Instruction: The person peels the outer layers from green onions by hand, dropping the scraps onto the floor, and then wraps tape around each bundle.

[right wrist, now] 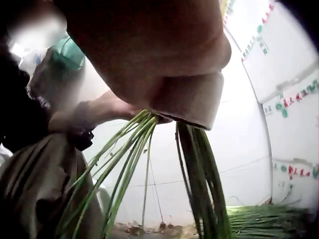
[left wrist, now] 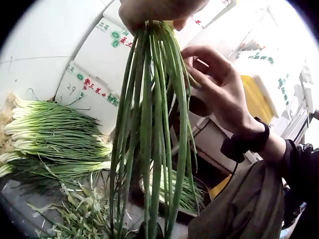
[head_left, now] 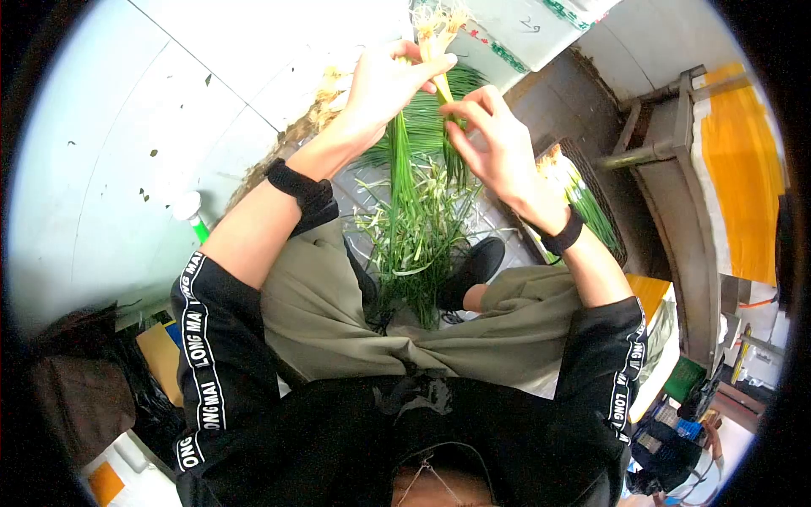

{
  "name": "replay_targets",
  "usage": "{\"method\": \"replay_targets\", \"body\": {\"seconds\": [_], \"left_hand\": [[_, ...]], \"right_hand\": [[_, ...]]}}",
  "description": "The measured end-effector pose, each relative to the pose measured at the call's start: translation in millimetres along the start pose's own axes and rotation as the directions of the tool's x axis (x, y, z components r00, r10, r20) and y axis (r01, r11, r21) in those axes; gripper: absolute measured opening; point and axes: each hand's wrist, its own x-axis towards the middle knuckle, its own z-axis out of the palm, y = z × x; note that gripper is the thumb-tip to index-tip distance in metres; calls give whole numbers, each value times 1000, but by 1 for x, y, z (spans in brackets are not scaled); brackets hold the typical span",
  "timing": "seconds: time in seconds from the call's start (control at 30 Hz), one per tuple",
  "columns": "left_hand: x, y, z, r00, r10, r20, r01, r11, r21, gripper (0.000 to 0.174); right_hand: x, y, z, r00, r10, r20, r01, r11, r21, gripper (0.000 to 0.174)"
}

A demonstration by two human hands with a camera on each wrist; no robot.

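"As I view this from afar, what are my hands doing?"

"Your left hand (head_left: 380,91) grips spring onions (head_left: 434,44) near the roots; your right (head_left: 500,154) pinches their stalks just below. I judge the step is finger-work along them."

"So my next move calls for a steady left hold and light right fingertips. And beyond?"

"Loose leaves (head_left: 414,232) lie beneath both hands; farther off, more bunches (left wrist: 60,132) lie beside a white box (left wrist: 102,62)."
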Motion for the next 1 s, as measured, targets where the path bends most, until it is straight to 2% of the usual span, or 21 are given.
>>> {"method": "replay_targets", "body": {"seconds": [0.03,0.07,0.17,0.2,0.27,0.3,0.37,0.47,0.73,0.8,0.93,1.0], "left_hand": [[2,-3,-2,1000,0,-4,0,1000,-2,27],[5,-7,-4,1000,-15,-4,15,1000,-11,27],[6,-4,-9,999,-47,-10,47,999,-28,26],[5,-3,-9,998,-64,-14,63,997,-32,26],[7,-5,-9,999,-29,-33,26,998,-65,28],[8,-7,-9,999,5,-54,-10,995,-97,30],[10,-11,-9,998,3,-55,-9,994,-109,30],[10,-13,-3,999,4,-46,-10,993,-121,30],[10,-11,-10,998,-52,-44,48,994,-95,32],[9,-10,-13,999,-26,-38,22,995,-100,32],[9,-9,-14,999,-36,-40,32,995,-90,33],[9,-7,-12,997,-45,-61,40,995,-90,32]], "right_hand": [[1,4,2,996,-62,-60,64,998,27,22],[1,5,1,996,-65,-57,67,997,27,22],[-5,6,2,989,137,-49,-127,977,170,32],[-8,8,3,989,137,-47,-127,977,171,32],[-11,8,3,990,141,-19,-139,989,49,33],[-11,7,4,990,141,-15,-140,989,49,33],[-11,5,3,995,99,20,-95,983,-156,36],[-9,11,8,997,75,21,-69,974,-217,36],[-7,11,12,1000,9,-4,-10,984,-179,26],[-9,10,13,997,74,6,-73,993,-90,23],[-11,9,11,997,71,0,-71,995,-72,20],[-11,8,8,1000,-26,12,27,986,-167,20]]}}
